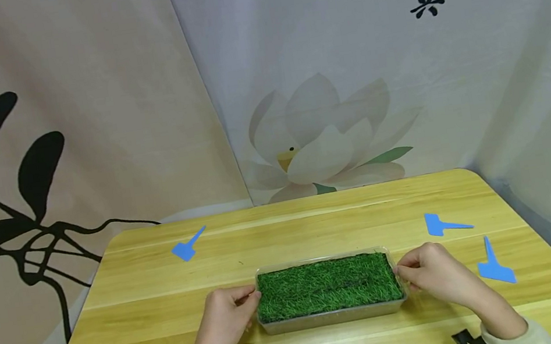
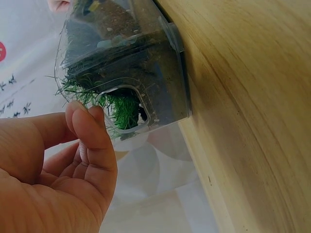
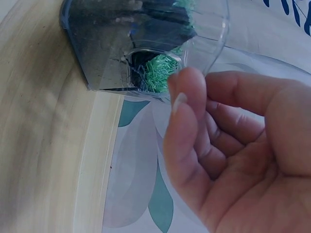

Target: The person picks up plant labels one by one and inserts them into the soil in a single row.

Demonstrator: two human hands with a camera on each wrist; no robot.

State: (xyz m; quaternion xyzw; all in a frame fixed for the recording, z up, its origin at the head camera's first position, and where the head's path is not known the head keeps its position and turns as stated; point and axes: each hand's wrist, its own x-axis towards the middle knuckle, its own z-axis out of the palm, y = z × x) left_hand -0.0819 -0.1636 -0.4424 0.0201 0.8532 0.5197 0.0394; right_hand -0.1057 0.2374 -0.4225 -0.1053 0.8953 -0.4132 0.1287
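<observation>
A clear plastic box [image 1: 334, 317] holds a mat of green artificial grass [image 1: 323, 287], its top close to the rim. At the box's left end, my left hand [image 1: 229, 313] pinches the rim beside the grass with thumb and index finger. The left wrist view shows those fingertips [image 2: 80, 114] right at the rim, near a rounded opening in the end wall. My right hand [image 1: 435, 273] pinches the rim at the opposite end. Its thumb and index fingertips [image 3: 190, 85] meet at the clear edge in the right wrist view, and the other fingers are curled.
One blue T-shaped plant label [image 1: 186, 250] lies on the wooden table [image 1: 141, 308] at the back left. Two more labels lie on the right, one blue label [image 1: 436, 224] farther back and another [image 1: 495, 269] nearer. A printed curtain [image 1: 315, 43] hangs behind the table.
</observation>
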